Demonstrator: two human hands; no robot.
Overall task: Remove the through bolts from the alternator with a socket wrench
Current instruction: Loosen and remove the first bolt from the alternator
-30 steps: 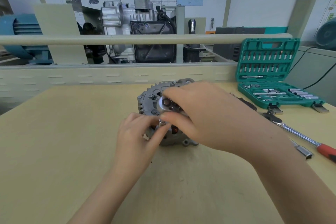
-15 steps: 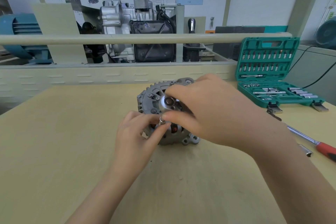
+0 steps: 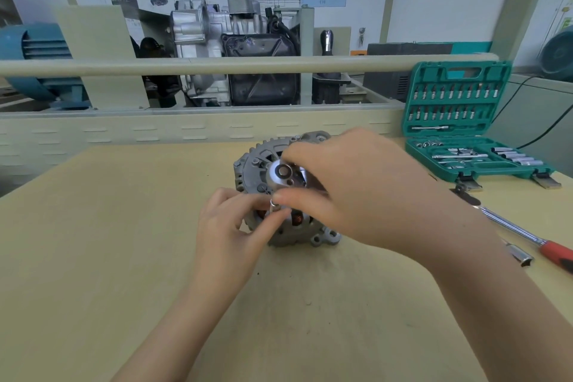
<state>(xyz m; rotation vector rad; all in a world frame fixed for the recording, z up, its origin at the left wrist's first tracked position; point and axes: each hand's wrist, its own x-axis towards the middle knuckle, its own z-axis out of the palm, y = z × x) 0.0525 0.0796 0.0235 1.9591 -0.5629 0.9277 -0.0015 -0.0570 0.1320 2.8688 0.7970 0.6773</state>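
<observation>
The grey alternator (image 3: 254,164) stands on edge in the middle of the yellow table (image 3: 93,226), its round face towards me. My right hand (image 3: 366,192) curls over its upper right side, thumb and fingers around the shiny centre hub (image 3: 280,175). A small silver bolt head (image 3: 273,204) sits at the lower front, pinched between my left hand's (image 3: 232,229) fingertips and my right thumb. The socket wrench (image 3: 527,236) with its red handle lies on the table to the right, untouched.
An open green socket set case (image 3: 459,133) stands at the back right. A loose socket (image 3: 521,256) lies near the wrench. A beige rail (image 3: 248,67) and a cutaway engine display (image 3: 235,49) stand behind the table.
My right hand has shifted slightly up and to the right over the alternator. The alternator's lower mounting ear has come into view. My left hand stays at the small bolt.
</observation>
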